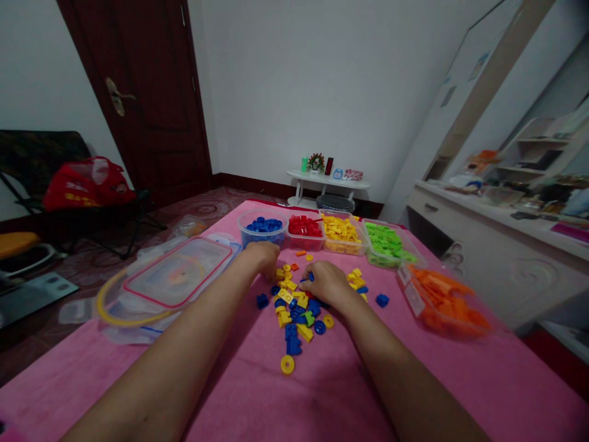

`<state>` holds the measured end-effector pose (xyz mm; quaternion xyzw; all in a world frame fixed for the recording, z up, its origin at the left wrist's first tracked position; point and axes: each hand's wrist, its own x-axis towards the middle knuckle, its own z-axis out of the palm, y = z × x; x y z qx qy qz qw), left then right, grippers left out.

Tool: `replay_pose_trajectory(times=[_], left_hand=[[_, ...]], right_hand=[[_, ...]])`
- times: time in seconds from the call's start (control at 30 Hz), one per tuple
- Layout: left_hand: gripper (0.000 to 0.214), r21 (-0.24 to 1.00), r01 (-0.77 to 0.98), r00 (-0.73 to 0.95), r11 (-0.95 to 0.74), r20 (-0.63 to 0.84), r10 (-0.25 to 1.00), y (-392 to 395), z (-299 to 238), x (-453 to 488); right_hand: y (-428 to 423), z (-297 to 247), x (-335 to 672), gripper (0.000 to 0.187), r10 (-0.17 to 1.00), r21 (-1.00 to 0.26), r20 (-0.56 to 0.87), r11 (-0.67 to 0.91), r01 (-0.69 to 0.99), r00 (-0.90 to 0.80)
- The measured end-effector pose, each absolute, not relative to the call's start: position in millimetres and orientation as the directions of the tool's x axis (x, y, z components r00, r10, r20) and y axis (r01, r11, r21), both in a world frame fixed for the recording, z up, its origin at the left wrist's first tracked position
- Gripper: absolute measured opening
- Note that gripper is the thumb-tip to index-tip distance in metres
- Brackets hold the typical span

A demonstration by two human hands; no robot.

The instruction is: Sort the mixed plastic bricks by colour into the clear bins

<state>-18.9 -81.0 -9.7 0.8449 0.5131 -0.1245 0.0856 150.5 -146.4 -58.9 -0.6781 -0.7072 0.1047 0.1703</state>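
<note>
Pinching a blue block [311, 277] with the right hand [324, 283], nearer the loose blocks [291, 332] strung lengthwise from between the hands toward the wearer; curling the left hand [264, 258] at their far left edge, cannot tell its hold.

The one camera rides on the person's head at the near end of the counter [322, 399], looking forward and down toward its far edge and the white wall [257, 80]. It's close over the left grip [265, 258] and right grip [326, 282], yet wide enough to catch the door [142, 92] past the left edge.
</note>
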Motion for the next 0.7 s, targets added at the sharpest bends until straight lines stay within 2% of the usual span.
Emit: replay_pose_trajectory(times=[0.07,0.13,0.2,0.23,0.27,0.3,0.33,0.37,0.43,0.53,0.63,0.7], left_hand=[[0.028,0.156,0.871,0.491,-0.467,-0.223,0.842,-75,-10,-22],[0.028,0.419,0.78,0.54,-0.465,-0.076,0.838,-73,-6,-20],[0.026,0.764,0.528,0.502,-0.372,0.073,0.862,-78,-1,-10],[0.024,0.909,0.323,0.456,-0.262,0.093,0.885,-83,2,-2],[0.022,0.991,0.089,0.426,-0.104,0.057,0.903,-88,3,6],[0.019,0.986,-0.146,0.426,0.08,-0.01,0.905,-93,4,14],[0.014,0.904,-0.337,0.454,0.261,-0.087,0.887,-99,3,22],[0.009,0.787,-0.468,0.481,0.403,-0.157,0.863,-104,1,30],[0.005,0.593,-0.579,0.509,0.559,-0.273,0.817,-114,-6,42],[0.014,0.501,-0.593,0.529,0.63,-0.348,0.774,-124,-17,55],[0.025,0.45,-0.613,0.552,0.65,-0.345,0.759,-133,-22,63],[0.025,0.41,-0.645,0.524,0.645,-0.376,0.764,-139,-22,69]], right_hand=[[-145,-57,150,0.011,0.992,-0.5,0.128,0.083,0.862,-0.021],[-143,-53,152,0.018,0.995,-0.764,0.103,0.073,0.641,0.009],[-143,-47,155,0.022,0.999,-0.979,0.01,0.002,0.206,0.035],[-143,-43,156,0.023,0.999,-0.998,-0.035,-0.033,-0.045,0.032],[-144,-39,156,0.022,0.998,-0.962,-0.057,-0.048,-0.27,0.026],[-145,-35,157,0.02,0.998,-0.895,-0.054,-0.039,-0.445,0.023],[-147,-31,157,0.017,0.999,-0.825,-0.033,-0.009,-0.565,0.033],[-148,-27,157,0.015,0.998,-0.768,-0.005,0.035,-0.64,0.061],[-151,-19,156,0.016,0.989,-0.711,0.046,0.131,-0.691,0.14],[-154,-13,153,0.022,0.957,-0.731,0.115,0.262,-0.63,0.266],[-154,-13,147,0.029,0.9,-0.801,0.194,0.375,-0.466,0.389],[-154,-16,142,0.035,0.873,-0.833,0.277,0.426,-0.354,0.4]])
